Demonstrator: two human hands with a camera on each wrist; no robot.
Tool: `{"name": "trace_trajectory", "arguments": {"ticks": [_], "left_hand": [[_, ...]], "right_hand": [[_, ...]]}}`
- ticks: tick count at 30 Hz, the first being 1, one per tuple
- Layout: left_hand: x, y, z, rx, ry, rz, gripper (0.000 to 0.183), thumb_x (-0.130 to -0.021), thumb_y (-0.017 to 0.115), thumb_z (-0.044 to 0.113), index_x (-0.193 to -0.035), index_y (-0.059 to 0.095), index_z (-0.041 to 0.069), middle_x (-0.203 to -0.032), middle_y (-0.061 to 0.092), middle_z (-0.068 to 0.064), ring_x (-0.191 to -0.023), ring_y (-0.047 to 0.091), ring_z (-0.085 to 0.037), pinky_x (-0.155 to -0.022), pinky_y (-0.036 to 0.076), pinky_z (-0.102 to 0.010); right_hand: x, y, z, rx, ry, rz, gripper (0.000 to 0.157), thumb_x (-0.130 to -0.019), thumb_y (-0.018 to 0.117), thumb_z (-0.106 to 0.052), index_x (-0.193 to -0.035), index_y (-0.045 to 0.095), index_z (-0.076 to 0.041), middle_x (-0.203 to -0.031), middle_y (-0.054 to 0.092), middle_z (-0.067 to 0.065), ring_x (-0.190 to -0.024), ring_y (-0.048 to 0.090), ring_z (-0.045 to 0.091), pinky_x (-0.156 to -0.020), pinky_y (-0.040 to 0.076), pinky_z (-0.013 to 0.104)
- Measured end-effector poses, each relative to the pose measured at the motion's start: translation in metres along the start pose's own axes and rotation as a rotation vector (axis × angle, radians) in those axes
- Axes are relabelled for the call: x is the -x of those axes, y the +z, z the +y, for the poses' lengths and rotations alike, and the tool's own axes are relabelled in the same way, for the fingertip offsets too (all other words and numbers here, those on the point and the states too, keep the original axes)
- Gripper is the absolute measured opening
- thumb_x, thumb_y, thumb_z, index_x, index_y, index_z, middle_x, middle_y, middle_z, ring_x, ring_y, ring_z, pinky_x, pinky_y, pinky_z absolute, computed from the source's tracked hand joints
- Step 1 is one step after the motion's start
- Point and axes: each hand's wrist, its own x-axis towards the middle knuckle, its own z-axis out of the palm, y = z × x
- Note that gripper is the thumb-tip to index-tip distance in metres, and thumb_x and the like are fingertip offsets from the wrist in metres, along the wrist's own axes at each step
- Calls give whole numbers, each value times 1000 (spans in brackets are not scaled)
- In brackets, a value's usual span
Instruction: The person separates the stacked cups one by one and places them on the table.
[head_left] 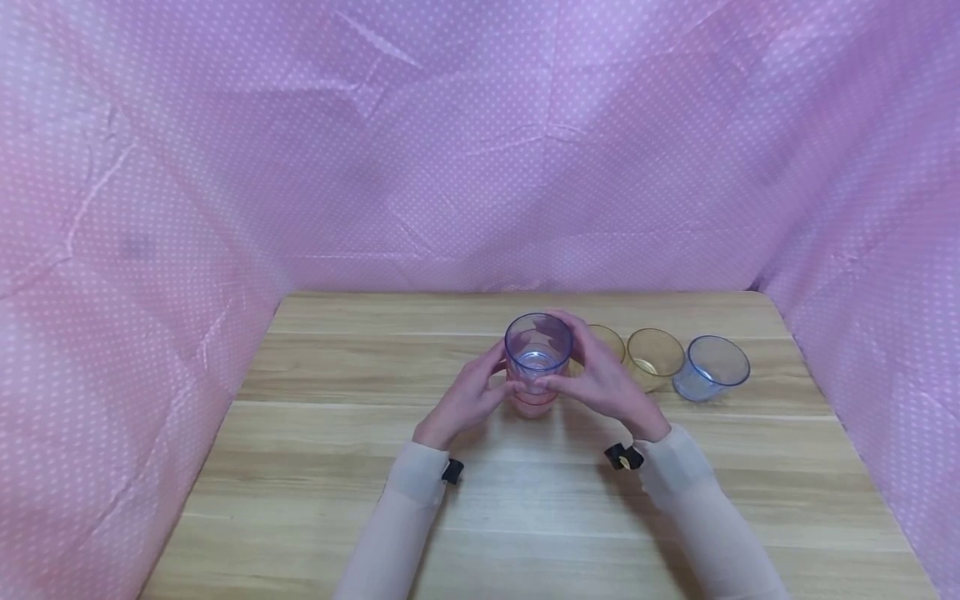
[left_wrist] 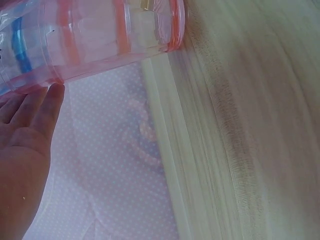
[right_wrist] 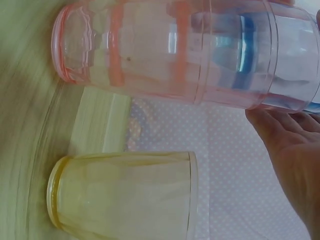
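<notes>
A see-through blue cup (head_left: pixel 538 343) stands upright at the top of a nested stack, with pink cups (head_left: pixel 532 407) beneath it. My left hand (head_left: pixel 471 393) holds the blue cup from the left, thumb at the front. From the other side my right hand (head_left: pixel 603 379) grips it, its thumb near the left one and its fingers round the far side. In the left wrist view, fingertips (left_wrist: pixel 56 92) touch the stack near a rim. The right wrist view shows the pink base (right_wrist: pixel 62 45) on the table and a blue band (right_wrist: pixel 245 50) higher up inside.
To the right, a yellow cup (head_left: pixel 611 337) stands partly hidden behind my right hand. Beside it are another yellow cup (head_left: pixel 655 354) and a blue cup (head_left: pixel 716 367). Pink dotted cloth (head_left: pixel 480 167) hangs round the wooden table (head_left: pixel 337 467).
</notes>
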Motion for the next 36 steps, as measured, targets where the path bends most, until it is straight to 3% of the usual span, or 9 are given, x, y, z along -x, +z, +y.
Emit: {"name": "trace_trajectory", "arguments": {"ticks": [10, 17, 28, 36], "left_hand": [[1, 0, 1, -19, -7, 2, 71, -100, 68, 15, -162, 32, 10, -156, 49, -16, -137, 54, -34, -115, 46, -41], [1, 0, 1, -15, -46, -5, 74, -101, 69, 18, -163, 30, 13, -158, 47, -15, -140, 52, -34, -114, 47, -42], [2, 1, 1, -7, -20, 5, 74, -101, 68, 14, -163, 28, 7, -158, 45, -17, -138, 52, -37, -115, 45, -43], [2, 2, -1, 2, -37, 6, 75, -101, 68, 15, -164, 27, 11, -159, 46, -14, -141, 50, -33, -116, 44, -42]], "right_hand": [[0, 1, 1, 9, -46, -6, 93, -79, 86, 6, -155, 32, -2, -147, 53, 22, -132, 56, 40, -110, 50, 46], [-1, 1, 0, 16, -103, -3, 94, -78, 85, 8, -155, 31, 2, -145, 52, 27, -132, 54, 42, -110, 50, 46], [1, 4, 2, -22, -58, 42, 93, -76, 85, 10, -154, 35, 0, -150, 50, 25, -138, 50, 39, -118, 42, 41], [0, 6, 3, -3, -66, 69, 93, -77, 87, 7, -154, 37, -4, -153, 51, 16, -141, 48, 33, -122, 36, 39]]}}
